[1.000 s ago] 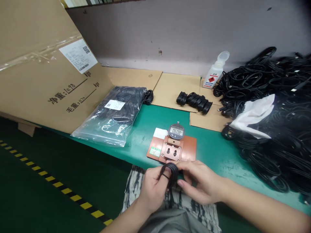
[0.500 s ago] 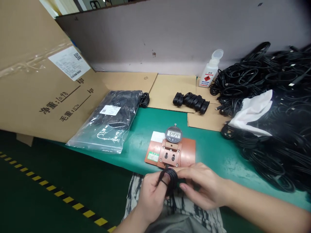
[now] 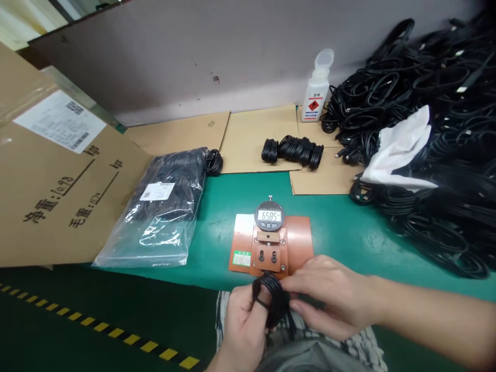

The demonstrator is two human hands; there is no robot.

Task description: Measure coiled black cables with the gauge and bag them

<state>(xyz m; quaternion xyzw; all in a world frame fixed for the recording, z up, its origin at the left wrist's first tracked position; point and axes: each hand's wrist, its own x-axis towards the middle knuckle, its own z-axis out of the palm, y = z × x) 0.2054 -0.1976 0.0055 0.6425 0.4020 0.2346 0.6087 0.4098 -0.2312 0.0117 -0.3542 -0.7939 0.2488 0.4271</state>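
Note:
A coil of black cable (image 3: pixel 276 299) is in my left hand (image 3: pixel 244 320), whose thumb presses into the loop beside a thin black band. My right hand (image 3: pixel 329 297) is at the coil's right side, index fingertip and thumb against it and the other fingers curled. The coil's upper end meets the lower edge of a reddish-brown gauge fixture (image 3: pixel 298 240); whether a plug sits inside is hidden. On top of the fixture, a round digital dial gauge (image 3: pixel 269 214) shows digits that look like 6585.
Left stand a cardboard box (image 3: pixel 58 170) and a clear bag of cables (image 3: pixel 163 217). Bundled coils (image 3: pixel 292 150) lie on cardboard sheets (image 3: pixel 251 134) at the back. A bottle with its lid up (image 3: pixel 314 98), a white cloth (image 3: pixel 399 147) and a large cable heap (image 3: pixel 437 103) are right.
The gauge digits have gone from about 6454 to 6585. The view has shifted a little; both hands stay at the coil, in nearly the same pose.

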